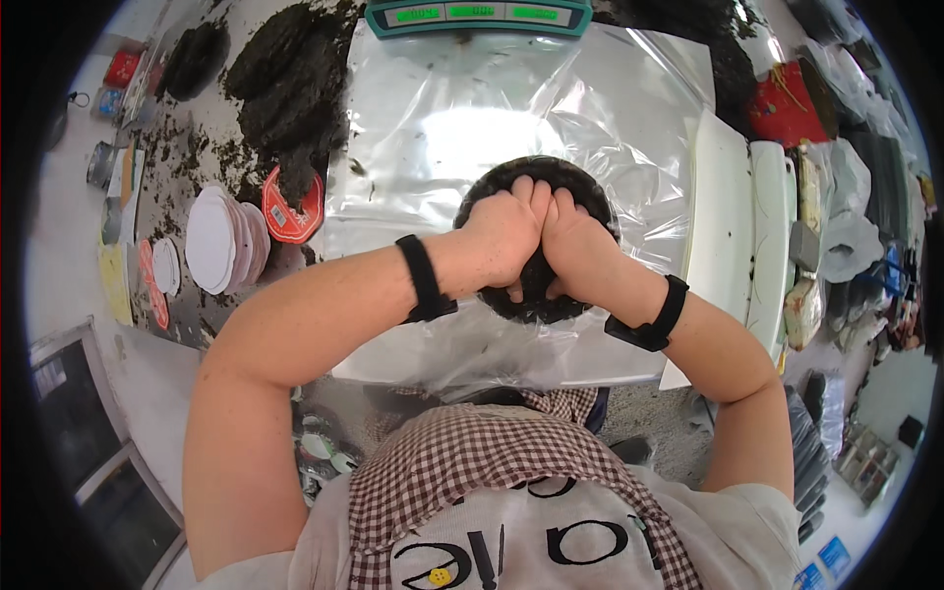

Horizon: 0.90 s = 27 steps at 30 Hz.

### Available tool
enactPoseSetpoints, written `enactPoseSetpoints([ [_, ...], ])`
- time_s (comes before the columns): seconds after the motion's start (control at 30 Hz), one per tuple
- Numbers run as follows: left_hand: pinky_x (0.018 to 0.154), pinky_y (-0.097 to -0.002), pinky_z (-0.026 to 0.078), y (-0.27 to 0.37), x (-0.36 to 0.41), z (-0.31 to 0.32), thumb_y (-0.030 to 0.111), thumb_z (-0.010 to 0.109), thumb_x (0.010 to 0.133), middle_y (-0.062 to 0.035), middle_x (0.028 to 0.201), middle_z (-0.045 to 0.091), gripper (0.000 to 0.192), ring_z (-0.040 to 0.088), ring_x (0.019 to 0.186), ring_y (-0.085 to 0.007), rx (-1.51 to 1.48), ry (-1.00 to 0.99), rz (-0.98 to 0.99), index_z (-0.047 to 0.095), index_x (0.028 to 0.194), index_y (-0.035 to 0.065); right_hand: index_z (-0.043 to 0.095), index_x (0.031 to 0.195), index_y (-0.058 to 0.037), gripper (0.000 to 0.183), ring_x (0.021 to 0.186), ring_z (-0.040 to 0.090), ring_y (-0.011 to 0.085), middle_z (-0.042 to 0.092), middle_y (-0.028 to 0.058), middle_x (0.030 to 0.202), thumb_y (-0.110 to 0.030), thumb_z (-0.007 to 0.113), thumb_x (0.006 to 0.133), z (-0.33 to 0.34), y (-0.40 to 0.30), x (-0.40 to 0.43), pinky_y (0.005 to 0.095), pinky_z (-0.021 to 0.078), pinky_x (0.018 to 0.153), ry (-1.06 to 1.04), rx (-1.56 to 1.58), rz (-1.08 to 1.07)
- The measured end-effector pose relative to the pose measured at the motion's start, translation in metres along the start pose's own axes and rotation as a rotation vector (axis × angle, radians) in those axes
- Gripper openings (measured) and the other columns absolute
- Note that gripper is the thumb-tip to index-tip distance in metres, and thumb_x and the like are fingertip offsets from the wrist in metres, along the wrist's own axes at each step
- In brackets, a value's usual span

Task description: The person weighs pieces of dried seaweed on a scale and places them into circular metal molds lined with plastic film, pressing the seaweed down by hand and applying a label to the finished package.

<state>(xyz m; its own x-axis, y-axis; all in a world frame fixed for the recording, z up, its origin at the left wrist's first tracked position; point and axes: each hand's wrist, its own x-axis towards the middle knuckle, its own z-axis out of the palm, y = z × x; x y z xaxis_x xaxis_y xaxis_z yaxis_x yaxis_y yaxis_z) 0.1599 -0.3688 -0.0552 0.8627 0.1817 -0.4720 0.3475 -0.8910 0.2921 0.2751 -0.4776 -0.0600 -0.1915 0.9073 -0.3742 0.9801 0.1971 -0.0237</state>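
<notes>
A round, dark cake of what looks like dried seaweed (542, 267) lies on clear plastic film (413, 221). My left hand (509, 230) bears down on it from the left, fingers bent over the far half and thumb near the front edge. Close against it, my right hand (579, 240) grips the cake from the right, its thumb also low. The fingertips of both hands meet near the far rim. Both hands hide much of the cake's middle. Beneath the film is a pale sheet, its right part (719, 221) uncovered.
A green digital scale (479, 21) stands at the far edge. Dark loose seaweed (291, 81) is heaped at the far left. White paper discs (214, 240) are stacked at left, beside a red printed label (295, 206). A red bag (789, 107) and plastic-wrapped goods (848, 243) line the right.
</notes>
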Motion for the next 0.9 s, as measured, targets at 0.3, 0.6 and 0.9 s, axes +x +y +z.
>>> enactPoseSetpoints([
  [0.3, 0.087, -0.0412, 0.059, -0.016, 0.002, 0.022, 0.029, 0.102, 0.038, -0.0223, 0.132, 0.051, 0.126, 0.065, 0.105, -0.0373, -0.107, 0.11, 0.094, 0.039, 0.141, -0.007, 0.062, 0.115, 0.0107, 0.077, 0.112, 0.06, 0.0404, 0.06, 0.0252, 0.115, -0.033, 0.095, 0.061, -0.011, 0.003, 0.005, 0.0445, 0.0551, 0.09, -0.071, 0.13, -0.024],
  [0.6, 0.081, -0.0401, 0.061, -0.006, -0.005, 0.013, 0.027, 0.103, 0.04, -0.0277, 0.123, 0.054, 0.131, 0.068, 0.1, -0.0377, -0.129, 0.136, 0.053, 0.036, 0.146, -0.0082, 0.038, 0.155, -0.0141, 0.114, 0.14, 0.046, 0.0412, 0.058, 0.0203, 0.138, -0.028, 0.095, 0.057, -0.168, 0.142, 0.245, 0.0579, 0.0302, 0.119, 1.085, -0.18, 0.01],
  [0.9, 0.107, -0.0401, 0.044, -0.145, -0.054, -0.079, 0.027, 0.071, 0.098, -0.0149, 0.131, 0.056, 0.05, 0.056, 0.123, -0.0287, -0.779, 1.35, 0.142, 0.055, 0.137, 0.0014, 0.057, 0.141, -0.0071, 0.061, 0.115, 0.068, 0.0272, 0.069, 0.0146, 0.127, -0.016, 0.078, 0.084, -0.176, 0.145, 0.159, 0.0361, 0.0522, 0.101, 0.946, 0.59, 0.006],
])
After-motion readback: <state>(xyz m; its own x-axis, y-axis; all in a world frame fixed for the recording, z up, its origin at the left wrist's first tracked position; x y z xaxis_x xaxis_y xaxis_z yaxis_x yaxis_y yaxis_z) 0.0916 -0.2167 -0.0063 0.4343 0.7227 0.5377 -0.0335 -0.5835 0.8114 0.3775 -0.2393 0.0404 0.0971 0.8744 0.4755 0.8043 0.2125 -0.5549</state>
